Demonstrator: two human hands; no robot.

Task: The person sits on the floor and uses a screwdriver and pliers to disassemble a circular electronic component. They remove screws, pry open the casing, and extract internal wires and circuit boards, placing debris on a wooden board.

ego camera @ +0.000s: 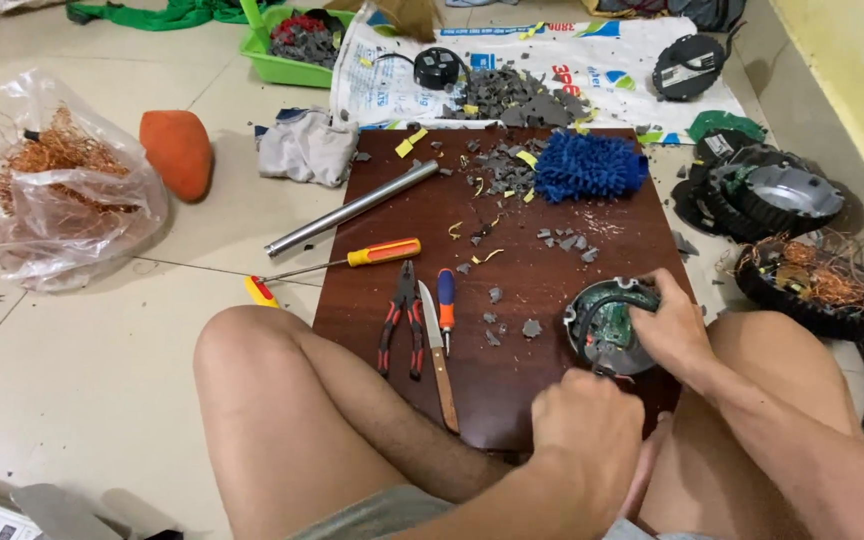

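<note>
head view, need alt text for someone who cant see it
A seated person's right hand grips a round grey housing with a green circuit board on a dark wooden board, while the fisted left hand works at its near edge. Pliers, a knife and screwdrivers lie alongside among grey plastic fragments.

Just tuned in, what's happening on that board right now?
A person sits cross-legged at a dark wooden board. The right hand grips a round grey housing with a green circuit board inside; the left hand is fisted just below it, contents hidden. Pliers, a knife and screwdrivers lie unused among grey plastic shards.
</note>
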